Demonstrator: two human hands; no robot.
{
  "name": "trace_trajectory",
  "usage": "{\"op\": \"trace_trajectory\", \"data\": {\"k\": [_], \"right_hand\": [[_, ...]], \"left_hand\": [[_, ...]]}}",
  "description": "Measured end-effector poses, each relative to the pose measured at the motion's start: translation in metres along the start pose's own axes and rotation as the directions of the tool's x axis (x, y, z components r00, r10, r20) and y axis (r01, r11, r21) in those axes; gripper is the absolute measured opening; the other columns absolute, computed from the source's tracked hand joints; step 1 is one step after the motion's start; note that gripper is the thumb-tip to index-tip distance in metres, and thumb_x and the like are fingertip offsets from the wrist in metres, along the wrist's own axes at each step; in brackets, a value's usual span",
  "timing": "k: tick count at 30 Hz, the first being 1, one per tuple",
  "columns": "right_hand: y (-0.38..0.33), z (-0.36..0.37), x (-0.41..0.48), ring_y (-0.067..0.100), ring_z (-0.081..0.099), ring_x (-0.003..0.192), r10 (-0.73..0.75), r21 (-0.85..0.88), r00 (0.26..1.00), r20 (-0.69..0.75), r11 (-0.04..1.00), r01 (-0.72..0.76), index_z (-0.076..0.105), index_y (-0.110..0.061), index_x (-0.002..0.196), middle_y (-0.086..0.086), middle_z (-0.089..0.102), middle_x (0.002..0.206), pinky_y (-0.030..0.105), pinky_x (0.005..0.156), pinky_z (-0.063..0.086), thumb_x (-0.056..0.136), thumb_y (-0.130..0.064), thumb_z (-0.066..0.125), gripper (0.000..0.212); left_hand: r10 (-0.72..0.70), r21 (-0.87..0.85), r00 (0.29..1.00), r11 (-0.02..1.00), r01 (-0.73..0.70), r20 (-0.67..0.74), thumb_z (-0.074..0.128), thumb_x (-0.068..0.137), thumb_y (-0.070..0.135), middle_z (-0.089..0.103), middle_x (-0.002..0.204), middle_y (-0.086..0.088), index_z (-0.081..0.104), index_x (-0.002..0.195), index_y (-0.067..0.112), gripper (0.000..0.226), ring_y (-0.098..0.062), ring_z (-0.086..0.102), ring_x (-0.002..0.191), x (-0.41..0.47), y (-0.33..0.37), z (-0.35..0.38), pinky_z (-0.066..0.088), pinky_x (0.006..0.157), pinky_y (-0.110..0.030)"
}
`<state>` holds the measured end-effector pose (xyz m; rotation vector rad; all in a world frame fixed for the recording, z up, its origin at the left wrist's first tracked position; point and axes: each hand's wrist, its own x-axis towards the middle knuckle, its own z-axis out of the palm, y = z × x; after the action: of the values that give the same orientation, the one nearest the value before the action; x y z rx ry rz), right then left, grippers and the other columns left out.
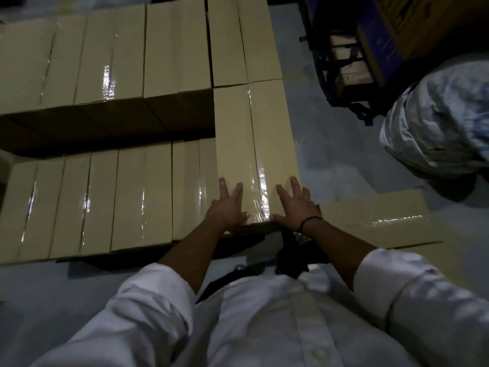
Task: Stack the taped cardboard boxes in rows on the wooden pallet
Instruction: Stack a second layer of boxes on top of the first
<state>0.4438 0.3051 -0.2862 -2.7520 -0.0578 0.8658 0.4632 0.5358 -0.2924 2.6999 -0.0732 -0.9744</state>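
Tan cardboard fills most of the view: taped boxes packed in rows, clear tape shining along their top seams. The left hand (226,205) and the right hand (296,205) both lie flat on the near end of one long box (254,144). Their fingers are straight and spread and grasp nothing. Each thumb reaches toward the box's near edge, and the taped seam runs between the two hands. This box stretches away from the hands and butts end to end against a second long box (243,41) beyond it.

To the left of the left hand, touching the long box's side, a near row of boxes (105,200) sits side by side with its tops lower than the box under the hands. Beyond that row, across a dark gap, a far row of boxes (105,56) stands higher.

Just right of the right hand, another taped box (378,218) lies lower, on the grey floor (330,154). Farther right and beyond that hand is a bundle wrapped in shiny plastic (436,120), and past it a blue frame (378,49), too dim to identify. A black band (311,221) circles the right wrist, and white sleeves (148,300) are rolled above the forearms.
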Motion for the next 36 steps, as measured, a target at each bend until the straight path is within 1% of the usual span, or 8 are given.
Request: {"op": "trace_trajectory", "data": {"k": [5, 10, 13, 17, 21, 26, 33, 36], "right_hand": [[0.010, 0.017, -0.032, 0.034, 0.020, 0.151, 0.058, 0.116, 0.996, -0.072, 0.992, -0.049, 0.025, -0.029, 0.159, 0.007, -0.009, 0.168, 0.045, 0.117, 0.032, 0.092, -0.044, 0.070, 0.082], [0.015, 0.024, -0.044, 0.038, 0.047, 0.134, 0.106, 0.224, 0.983, -0.152, 0.972, -0.070, 0.039, -0.025, 0.152, 0.011, 0.008, 0.167, 0.041, 0.108, 0.042, 0.098, -0.023, 0.064, 0.060], [0.018, 0.031, -0.045, 0.039, 0.055, 0.120, 0.123, 0.273, 0.967, -0.225, 0.960, -0.058, 0.053, -0.021, 0.142, 0.020, 0.044, 0.142, 0.039, 0.101, 0.047, 0.097, -0.013, 0.061, 0.047], [0.026, 0.032, -0.047, 0.037, 0.062, 0.110, 0.150, 0.332, 0.947, -0.284, 0.942, -0.049, 0.066, -0.018, 0.132, 0.021, 0.063, 0.125, 0.038, 0.096, 0.052, 0.093, -0.002, 0.054, 0.044], [0.031, 0.028, -0.046, 0.039, 0.065, 0.103, 0.177, 0.336, 0.923, -0.342, 0.940, -0.056, 0.075, -0.006, 0.115, 0.023, 0.067, 0.116, 0.040, 0.095, 0.054, 0.088, 0.007, 0.055, 0.036], [0.034, 0.030, -0.043, 0.043, 0.064, 0.102, 0.142, 0.269, 0.917, -0.372, 0.962, -0.040, 0.075, -0.004, 0.114, 0.026, 0.065, 0.113, 0.045, 0.094, 0.054, 0.088, 0.006, 0.059, 0.032], [0.037, 0.031, -0.039, 0.042, 0.063, 0.106, 0.157, 0.290, 0.911, -0.383, 0.956, -0.042, 0.072, -0.009, 0.121, 0.023, 0.065, 0.118, 0.044, 0.096, 0.054, 0.091, 0.000, 0.063, 0.032], [0.041, 0.027, -0.038, 0.042, 0.063, 0.105, 0.163, 0.309, 0.908, -0.387, 0.950, -0.038, 0.072, -0.009, 0.120, 0.023, 0.065, 0.118, 0.044, 0.095, 0.054, 0.091, 0.000, 0.064, 0.031]], "left_hand": [[0.003, -0.034, 1.000, 0.999, -0.003, 0.015, 0.077, 0.090, 0.032, -0.034, 0.162, -0.019, 0.002, 0.163, 0.031, 0.105, -0.045, 0.045, 0.138, -0.028, -0.006, 0.013, 0.046, 0.107, -0.045], [-0.033, -0.129, 0.997, 0.991, 0.024, -0.067, 0.070, 0.093, 0.008, -0.008, 0.167, -0.026, 0.017, 0.162, 0.033, 0.090, -0.045, 0.046, 0.138, -0.043, -0.007, 0.019, 0.048, 0.105, -0.044], [-0.023, -0.110, 0.987, 0.994, 0.005, -0.160, 0.065, 0.095, 0.006, 0.020, 0.163, -0.027, 0.026, 0.160, 0.033, 0.081, -0.043, 0.047, 0.136, -0.048, -0.009, 0.027, 0.046, 0.106, -0.044], [-0.019, -0.122, 0.959, 0.992, -0.016, -0.283, 0.060, 0.097, 0.004, 0.047, 0.146, -0.023, 0.038, 0.156, 0.026, 0.066, -0.039, 0.056, 0.125, -0.055, -0.014, 0.039, 0.050, 0.101, -0.043], [-0.012, -0.158, 0.937, 0.986, -0.046, -0.349, 0.058, 0.096, -0.004, 0.067, 0.120, -0.019, 0.052, 0.148, 0.022, 0.058, -0.031, 0.069, 0.101, -0.055, -0.017, 0.044, 0.058, 0.090, -0.041], [-0.016, -0.102, 0.917, 0.994, -0.027, -0.400, 0.061, 0.092, -0.002, 0.074, 0.097, -0.011, 0.064, 0.134, 0.023, 0.049, -0.023, 0.071, 0.089, -0.050, -0.026, 0.050, 0.048, 0.105, -0.057], [-0.010, -0.127, 0.907, 0.991, -0.048, -0.421, 0.058, 0.092, -0.006, 0.073, 0.110, -0.017, 0.067, 0.131, 0.016, 0.046, -0.028, 0.071, 0.098, -0.054, -0.023, 0.047, 0.048, 0.107, -0.054], [-0.009, -0.169, 0.911, 0.983, -0.066, -0.412, 0.057, 0.093, -0.007, 0.072, 0.116, -0.018, 0.066, 0.133, 0.014, 0.046, -0.029, 0.071, 0.096, -0.056, -0.017, 0.042, 0.058, 0.093, -0.043]]}}
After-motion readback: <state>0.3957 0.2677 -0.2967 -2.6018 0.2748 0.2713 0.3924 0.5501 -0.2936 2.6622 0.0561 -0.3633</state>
